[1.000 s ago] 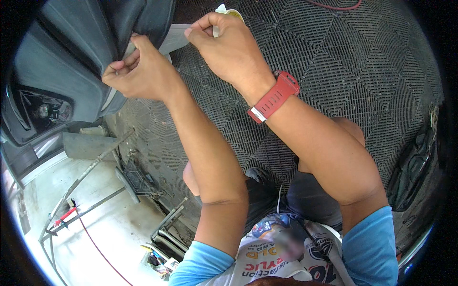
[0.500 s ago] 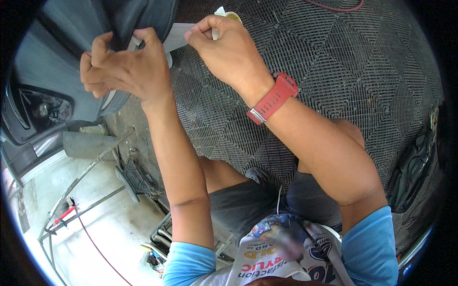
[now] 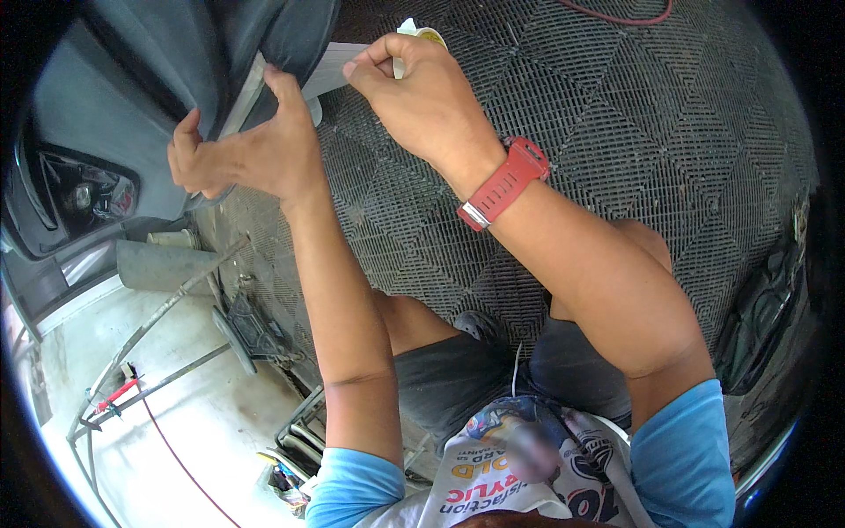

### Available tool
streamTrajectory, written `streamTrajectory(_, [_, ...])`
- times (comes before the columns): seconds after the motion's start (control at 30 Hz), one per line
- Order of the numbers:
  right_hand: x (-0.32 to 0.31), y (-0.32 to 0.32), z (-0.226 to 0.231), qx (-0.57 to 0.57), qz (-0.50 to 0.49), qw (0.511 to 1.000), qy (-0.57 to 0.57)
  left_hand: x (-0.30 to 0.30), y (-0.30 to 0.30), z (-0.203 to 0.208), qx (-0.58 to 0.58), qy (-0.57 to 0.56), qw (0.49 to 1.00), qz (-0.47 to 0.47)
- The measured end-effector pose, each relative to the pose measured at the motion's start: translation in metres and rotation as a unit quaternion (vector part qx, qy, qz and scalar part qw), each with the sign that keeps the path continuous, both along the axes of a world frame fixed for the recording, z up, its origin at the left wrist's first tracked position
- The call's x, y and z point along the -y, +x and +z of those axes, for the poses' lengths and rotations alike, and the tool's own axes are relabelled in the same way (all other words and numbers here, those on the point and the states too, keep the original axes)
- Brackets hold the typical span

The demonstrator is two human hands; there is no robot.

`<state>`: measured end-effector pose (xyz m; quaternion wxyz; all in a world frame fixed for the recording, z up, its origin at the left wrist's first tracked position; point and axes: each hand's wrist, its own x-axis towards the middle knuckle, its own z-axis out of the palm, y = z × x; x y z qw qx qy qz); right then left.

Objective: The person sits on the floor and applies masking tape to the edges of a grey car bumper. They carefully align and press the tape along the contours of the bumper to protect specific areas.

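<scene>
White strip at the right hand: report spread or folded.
Spread: the white strip shows broad and flat between the dark panel and right hand.

red hose (image 3: 629, 21) on black grid mat (image 3: 607, 167) | metal-tube frame (image 3: 145, 326), lower left | dark bundle (image 3: 759, 326), far right

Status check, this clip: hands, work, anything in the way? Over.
Left hand open by the dark panel, contact unclear. Right hand pinching pale strip, which reaches toward the panel. Pale round item behind right hand, partly hidden.
</scene>
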<state>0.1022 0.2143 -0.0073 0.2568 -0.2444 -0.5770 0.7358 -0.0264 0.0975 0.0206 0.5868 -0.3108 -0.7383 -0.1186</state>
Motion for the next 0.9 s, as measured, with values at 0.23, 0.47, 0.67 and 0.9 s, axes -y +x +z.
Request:
streamTrajectory(0.23, [0.001,-0.003,-0.004,-0.008,0.001,1.000,0.004,-0.011,0.001,0.019,-0.072,-0.086,0.992,0.056])
streamTrajectory(0.47, [0.000,0.002,-0.001,-0.003,-0.011,1.000,0.016,-0.014,-0.005,0.026,-0.100,-0.085,0.991,-0.025])
streamTrajectory(0.67, [0.001,0.001,-0.002,-0.010,-0.001,1.000,0.009,-0.008,0.004,0.013,0.026,-0.019,0.999,-0.014])
streamTrajectory(0.9, [0.005,-0.002,-0.006,-0.009,-0.001,1.000,0.013,-0.014,0.026,-0.011,0.278,0.191,0.941,0.033])
